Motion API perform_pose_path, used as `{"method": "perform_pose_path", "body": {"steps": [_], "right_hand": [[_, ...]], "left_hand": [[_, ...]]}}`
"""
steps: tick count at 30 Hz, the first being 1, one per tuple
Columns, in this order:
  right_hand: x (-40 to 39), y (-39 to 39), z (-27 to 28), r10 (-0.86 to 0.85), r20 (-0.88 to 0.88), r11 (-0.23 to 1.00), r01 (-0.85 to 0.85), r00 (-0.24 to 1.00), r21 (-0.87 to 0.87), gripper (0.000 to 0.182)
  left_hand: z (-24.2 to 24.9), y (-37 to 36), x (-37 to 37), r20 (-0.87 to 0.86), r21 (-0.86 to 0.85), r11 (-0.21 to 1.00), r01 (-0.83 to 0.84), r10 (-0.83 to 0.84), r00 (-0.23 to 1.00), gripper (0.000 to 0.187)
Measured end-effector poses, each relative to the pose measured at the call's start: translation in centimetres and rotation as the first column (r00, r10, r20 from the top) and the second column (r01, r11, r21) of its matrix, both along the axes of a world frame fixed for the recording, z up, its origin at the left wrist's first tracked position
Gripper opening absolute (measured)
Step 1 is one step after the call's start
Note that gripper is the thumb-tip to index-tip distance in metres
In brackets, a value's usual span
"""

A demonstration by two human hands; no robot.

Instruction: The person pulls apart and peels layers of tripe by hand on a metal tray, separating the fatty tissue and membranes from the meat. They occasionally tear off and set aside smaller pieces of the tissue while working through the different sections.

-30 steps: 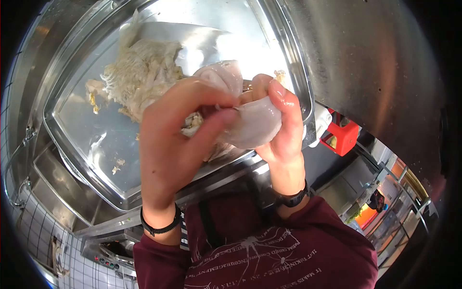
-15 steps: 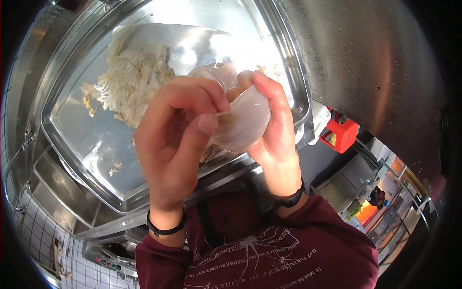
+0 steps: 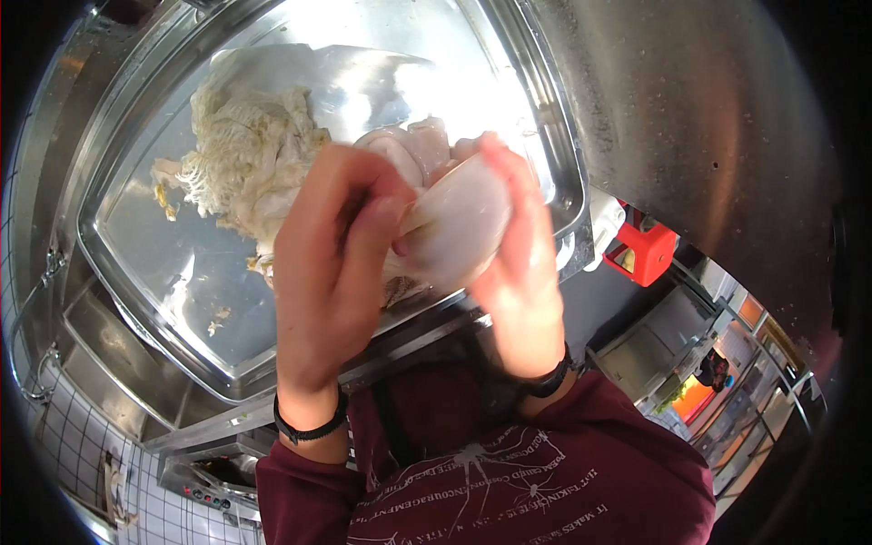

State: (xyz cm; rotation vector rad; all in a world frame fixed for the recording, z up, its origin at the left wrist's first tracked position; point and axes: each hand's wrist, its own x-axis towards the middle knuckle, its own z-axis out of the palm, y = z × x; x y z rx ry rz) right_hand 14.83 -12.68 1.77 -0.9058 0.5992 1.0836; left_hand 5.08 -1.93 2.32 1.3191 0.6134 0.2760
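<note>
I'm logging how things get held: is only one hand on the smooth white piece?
No, the left hand pinches one side of the smooth white piece while the right hand holds the other.

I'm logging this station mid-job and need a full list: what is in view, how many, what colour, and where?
Pale smooth piece: one, whitish, between the two hands
Shaggy heap: one, off-white, in the tray, left side
Soft pieces: count unclear, pinkish white, in the tray beyond the hands
Scraps: a few, pale, tray's near left
Tray: one, silver, under the hands
Red object: one, right of the tray
Control panel: one, silver, lower left
Background items: count unclear, mixed colours, far right
Shirt: one, maroon, bottom
Wristbands: two, black, one per wrist
Left hand: one, bare, pinching the piece's left edge
Right hand: one, bare, blurred, holding its right side
</note>
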Motion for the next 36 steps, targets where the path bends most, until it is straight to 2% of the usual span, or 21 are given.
{"method": "perform_pose_path", "body": {"steps": [2,3,6,8,9,11,15,16,17,18,19,22,24,25,27,28,30,31,33,34,36], "right_hand": [[2.2,-1.4,-2.0,-0.246,-0.011,0.947,0.242,0.969,0.211,0.022],[3.6,-1.8,-2.4,-0.197,0.083,0.969,0.181,0.977,0.171,0.021],[4.9,-2.2,-2.1,-0.209,0.087,0.963,0.189,0.974,0.194,0.021],[4.7,-1.7,-2.0,-0.083,0.138,0.951,0.037,0.987,0.308,0.021],[4.4,-1.2,-1.7,-0.075,0.140,0.951,0.028,0.987,0.309,0.021],[3.2,-0.6,-0.9,-0.052,0.209,0.990,0.023,0.976,0.136,0.021],[2.3,-0.7,-0.5,0.102,0.351,0.994,-0.086,0.931,-0.062,0.028],[2.4,-0.7,-0.5,0.106,0.349,0.994,-0.091,0.931,-0.059,0.028],[2.5,-0.9,-0.4,0.137,0.388,0.986,-0.163,0.912,0.035,0.028],[2.6,-1.1,-0.4,0.161,0.428,0.964,-0.234,0.889,0.124,0.034],[2.4,-1.2,-0.5,0.161,0.428,0.964,-0.235,0.889,0.126,0.034],[2.5,-1.7,-1.0,0.183,0.391,0.939,-0.278,0.902,0.201,0.036],[2.2,-1.7,-1.1,0.175,0.342,0.953,-0.245,0.923,0.176,0.035],[2.3,-1.9,-1.1,0.174,0.340,0.954,-0.245,0.924,0.175,0.035],[2.4,-2.1,-1.3,0.150,0.299,0.935,-0.233,0.942,0.266,0.032],[2.2,-2.1,-1.2,0.150,0.298,0.935,-0.233,0.943,0.266,0.032],[1.2,-1.8,-0.7,0.156,0.300,0.969,-0.205,0.941,0.138,0.027],[0.8,-1.5,-0.5,0.156,0.300,0.969,-0.205,0.941,0.139,0.027],[0.1,-1.1,0.0,0.155,0.424,0.977,-0.202,0.892,0.069,0.023],[-0.5,-0.7,0.6,0.194,0.473,0.979,-0.201,0.860,-0.036,0.021],[-1.0,-1.1,0.1,0.209,0.515,0.975,-0.221,0.831,-0.039,0.021]], "left_hand": [[-0.5,-0.4,-1.7,0.004,-0.112,0.989,-0.095,0.096,0.995,0.003],[-1.0,-0.2,-2.9,0.006,-0.116,0.989,-0.088,0.089,0.996,0.003],[-1.9,0.4,-5.5,-0.015,-0.112,0.976,-0.186,0.186,0.983,0.005],[-1.4,0.8,-5.7,-0.243,-0.055,0.996,-0.065,0.050,0.969,0.008],[-0.8,1.2,-5.3,-0.241,-0.054,0.996,-0.074,0.059,0.969,0.008],[0.4,1.8,-3.5,-0.342,0.248,0.961,0.122,-0.031,0.939,0.016],[1.0,0.9,0.2,-0.201,0.391,0.916,0.088,-0.009,0.980,0.020],[1.0,0.5,0.9,-0.143,0.432,0.897,0.095,-0.036,0.989,0.018],[0.9,0.2,1.3,-0.086,0.472,0.876,0.100,-0.068,0.994,0.016],[0.7,0.0,1.6,-0.080,0.467,0.879,0.091,-0.061,0.995,0.014],[0.5,0.1,1.3,-0.080,0.469,0.879,0.091,-0.060,0.995,0.014],[-0.2,0.4,1.2,-0.051,0.331,0.935,0.128,-0.117,0.992,0.013],[-0.3,0.7,1.1,-0.006,0.439,0.882,0.173,-0.189,0.982,0.010],[-0.2,0.8,1.0,-0.007,0.438,0.882,0.174,-0.190,0.982,0.010],[0.1,0.9,0.8,-0.113,0.547,0.802,0.239,-0.212,0.971,0.009],[0.1,0.9,0.7,-0.113,0.547,0.802,0.240,-0.213,0.970,0.009],[-0.3,0.7,0.4,-0.187,0.697,0.672,0.248,-0.163,0.969,0.011],[-0.5,0.6,0.3,-0.188,0.698,0.672,0.248,-0.163,0.969,0.011],[-0.9,0.3,0.3,-0.172,0.735,0.656,0.174,-0.068,0.983,0.012],[-1.1,0.2,0.3,-0.175,0.736,0.655,0.173,-0.064,0.983,0.012],[-1.5,-0.3,0.4,-0.126,0.637,0.770,0.048,0.042,0.991,0.018]]}}
